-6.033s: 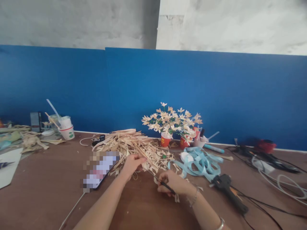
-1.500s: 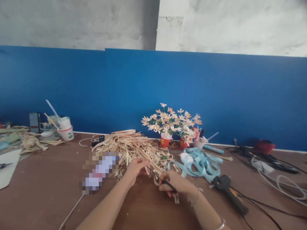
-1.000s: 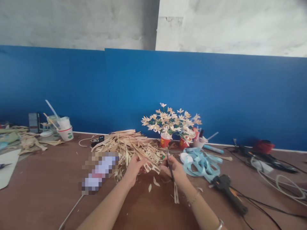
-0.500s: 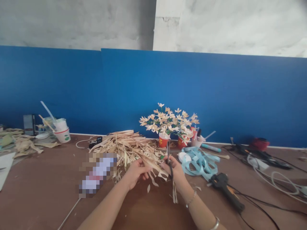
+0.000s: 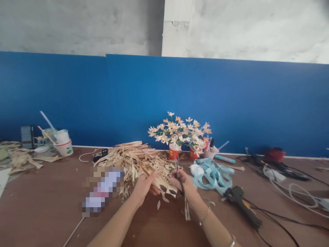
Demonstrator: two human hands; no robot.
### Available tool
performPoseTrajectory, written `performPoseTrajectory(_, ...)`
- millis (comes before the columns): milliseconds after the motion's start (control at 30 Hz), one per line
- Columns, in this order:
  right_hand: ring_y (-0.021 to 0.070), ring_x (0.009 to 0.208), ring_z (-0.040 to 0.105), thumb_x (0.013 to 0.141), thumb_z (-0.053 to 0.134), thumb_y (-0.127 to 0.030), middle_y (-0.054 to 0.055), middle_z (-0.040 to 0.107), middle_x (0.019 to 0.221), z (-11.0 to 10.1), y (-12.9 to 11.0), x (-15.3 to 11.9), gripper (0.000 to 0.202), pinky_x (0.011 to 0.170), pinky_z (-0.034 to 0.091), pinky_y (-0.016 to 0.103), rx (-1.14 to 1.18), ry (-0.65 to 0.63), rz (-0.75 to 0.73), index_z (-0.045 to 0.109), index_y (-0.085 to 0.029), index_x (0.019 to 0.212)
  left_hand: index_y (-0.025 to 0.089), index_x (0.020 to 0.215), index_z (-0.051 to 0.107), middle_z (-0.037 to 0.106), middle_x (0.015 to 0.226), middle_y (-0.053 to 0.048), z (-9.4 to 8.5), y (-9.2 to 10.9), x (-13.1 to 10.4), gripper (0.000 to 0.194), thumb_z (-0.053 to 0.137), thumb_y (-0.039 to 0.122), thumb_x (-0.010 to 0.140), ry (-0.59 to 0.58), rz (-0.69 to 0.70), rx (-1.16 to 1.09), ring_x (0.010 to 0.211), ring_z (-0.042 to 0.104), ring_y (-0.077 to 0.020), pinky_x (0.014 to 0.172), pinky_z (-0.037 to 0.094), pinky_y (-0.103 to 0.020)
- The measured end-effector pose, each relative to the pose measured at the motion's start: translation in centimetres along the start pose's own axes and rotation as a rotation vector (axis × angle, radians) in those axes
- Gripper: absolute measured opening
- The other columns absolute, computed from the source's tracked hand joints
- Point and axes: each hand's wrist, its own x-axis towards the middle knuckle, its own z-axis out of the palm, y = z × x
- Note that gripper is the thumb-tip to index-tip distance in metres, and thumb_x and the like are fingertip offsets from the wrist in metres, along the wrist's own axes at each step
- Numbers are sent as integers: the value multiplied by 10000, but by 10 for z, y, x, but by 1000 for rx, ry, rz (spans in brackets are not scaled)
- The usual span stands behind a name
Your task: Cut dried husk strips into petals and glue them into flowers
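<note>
A pale dried husk piece [image 5: 162, 182] with scalloped cut edges lies between my two hands. The fingers of my left hand [image 5: 146, 187] are closed on its left part. My right hand [image 5: 185, 183] has dark-handled scissors [image 5: 179, 175] in its grip, blades pointing up and away, and its fingertips touch the husk's right side. Just behind is a heap of dried husks [image 5: 138, 157]. Thin husk strips [image 5: 187, 210] show below my right hand, and small cut scraps [image 5: 158, 205] lie on the brown table [image 5: 159, 226].
Red cups [image 5: 174, 152] of pale flowers [image 5: 177, 128] stand behind the heap. To the right are blue ribbon [image 5: 213, 175], a black glue gun [image 5: 239, 202] and cables [image 5: 285, 216]. At left are a blurred-out device [image 5: 102, 192] and a white cup [image 5: 64, 148].
My left hand has turned a little, its thumb now over the husk. The husk has shifted slightly and its scalloped edge shows more. The whole view has moved slightly.
</note>
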Motion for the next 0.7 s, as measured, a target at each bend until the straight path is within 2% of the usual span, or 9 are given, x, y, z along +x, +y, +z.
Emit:
performPoseTrajectory(167, 63, 437, 379, 482, 783, -398, -70, 472, 587, 3, 2, -1, 519, 406, 291, 193, -10, -95, 96, 464, -213, 846, 106, 722, 643, 617, 439, -47, -2, -1, 4, 486, 571, 585, 690, 111, 47, 7, 383, 587, -166, 366, 441, -226)
performPoseTrajectory(333, 93, 519, 438, 505, 774, -352, -50, 491, 610, 3, 5, 3, 456, 469, 358, 208, -31, 8, -53, 475, -208, 819, 102, 762, 630, 612, 439, -40, 2, 3, 0, 446, 634, 536, 661, 113, 29, -3, 392, 592, -171, 360, 429, -220)
performPoseTrajectory(467, 110, 542, 455, 533, 762, -368, -44, 487, 610, 0, 9, 7, 429, 497, 377, 225, -87, 43, -98, 486, -209, 820, 109, 867, 620, 632, 482, -36, 2, 1, 2, 426, 652, 487, 673, 138, 30, -24, 419, 607, -179, 389, 453, -235)
performPoseTrajectory(600, 116, 574, 479, 595, 733, -400, -31, 518, 633, -1, 11, 5, 389, 527, 390, 229, -140, 45, -137, 495, -197, 827, 107, 839, 629, 623, 463, -46, -4, -3, 9, 428, 606, 514, 708, 331, 97, -62, 448, 618, -201, 443, 486, -272)
performPoseTrajectory(700, 100, 486, 468, 629, 699, -457, -43, 525, 558, 2, 9, 0, 388, 466, 372, 219, -157, -109, -34, 497, -183, 813, 101, 829, 635, 614, 447, -47, -9, -4, 13, 434, 602, 517, 709, 484, 168, -115, 449, 619, -213, 446, 491, -284)
